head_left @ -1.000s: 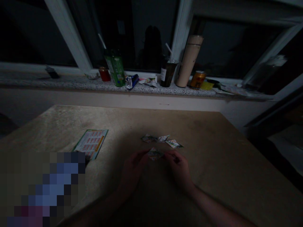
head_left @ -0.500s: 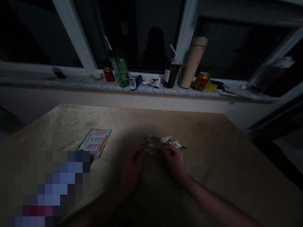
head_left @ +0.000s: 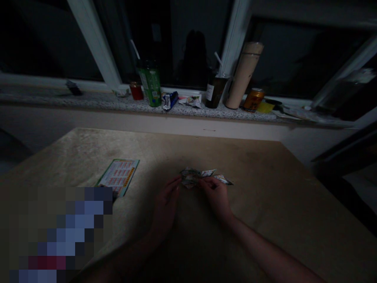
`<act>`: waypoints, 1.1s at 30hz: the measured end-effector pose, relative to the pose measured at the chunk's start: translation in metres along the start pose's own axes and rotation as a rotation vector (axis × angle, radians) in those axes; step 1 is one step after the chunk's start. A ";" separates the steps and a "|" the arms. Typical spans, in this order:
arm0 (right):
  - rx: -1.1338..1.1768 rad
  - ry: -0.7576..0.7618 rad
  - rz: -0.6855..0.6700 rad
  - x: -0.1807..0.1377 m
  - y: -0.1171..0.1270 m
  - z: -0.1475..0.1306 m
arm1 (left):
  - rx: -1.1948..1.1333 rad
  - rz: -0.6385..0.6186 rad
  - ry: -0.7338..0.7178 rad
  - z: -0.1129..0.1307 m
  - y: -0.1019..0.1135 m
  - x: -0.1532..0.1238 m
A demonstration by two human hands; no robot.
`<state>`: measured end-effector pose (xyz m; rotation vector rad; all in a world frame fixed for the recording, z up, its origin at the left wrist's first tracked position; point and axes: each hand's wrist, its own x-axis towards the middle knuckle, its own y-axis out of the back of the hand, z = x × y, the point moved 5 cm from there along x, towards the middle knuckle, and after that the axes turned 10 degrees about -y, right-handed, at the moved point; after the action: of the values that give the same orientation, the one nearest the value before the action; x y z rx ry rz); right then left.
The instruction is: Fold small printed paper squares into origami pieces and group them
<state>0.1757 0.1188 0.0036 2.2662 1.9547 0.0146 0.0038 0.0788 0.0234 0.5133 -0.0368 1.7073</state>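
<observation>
A small folded piece of printed paper [head_left: 190,181] with pointed corners is at the middle of the table, between my hands. My right hand [head_left: 217,196] pinches its right edge between thumb and fingers. At its left edge are the fingertips of my left hand [head_left: 165,202], stretched out with the thumb apart from them. Whether those fingertips press on the paper is hard to see in the dim light. Just beyond my right hand lie two more folded paper pieces, one upright-looking white piece [head_left: 208,173] and one pointed green-white piece [head_left: 224,179].
A printed sheet [head_left: 120,175] lies on the table [head_left: 250,161] to the left, beside a blurred-out area. Along the granite sill [head_left: 100,101] stand a green cup [head_left: 153,88], a red jar [head_left: 136,91], a dark cup [head_left: 215,92], a tall bottle [head_left: 245,74] and an orange can [head_left: 253,99].
The folded paper looks flatter at its near corner. My left fingertips have shifted slightly, with the thumb showing more clearly. My right hand keeps its pinch.
</observation>
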 end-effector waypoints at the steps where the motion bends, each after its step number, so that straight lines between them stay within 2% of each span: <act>1: -0.002 -0.001 -0.003 0.000 0.000 0.000 | -0.001 -0.003 0.008 0.000 0.000 0.000; 11: -0.046 0.014 0.000 0.003 -0.003 0.004 | 0.009 -0.029 0.048 -0.005 -0.003 -0.001; 18: -0.080 0.035 0.027 -0.001 -0.003 -0.005 | 0.009 -0.040 0.055 0.003 -0.002 -0.001; 23: -0.091 0.028 0.040 -0.002 -0.002 -0.008 | 0.020 -0.028 0.055 -0.001 -0.002 -0.001; 28: -0.083 0.030 0.047 -0.002 -0.001 -0.008 | 0.035 -0.012 0.033 -0.008 -0.002 -0.001; 33: -0.076 0.052 0.068 -0.005 0.000 -0.009 | 0.040 0.017 -0.026 -0.003 -0.001 0.000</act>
<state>0.1743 0.1152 0.0128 2.3040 1.8675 0.1550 0.0041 0.0795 0.0207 0.5661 -0.0264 1.7209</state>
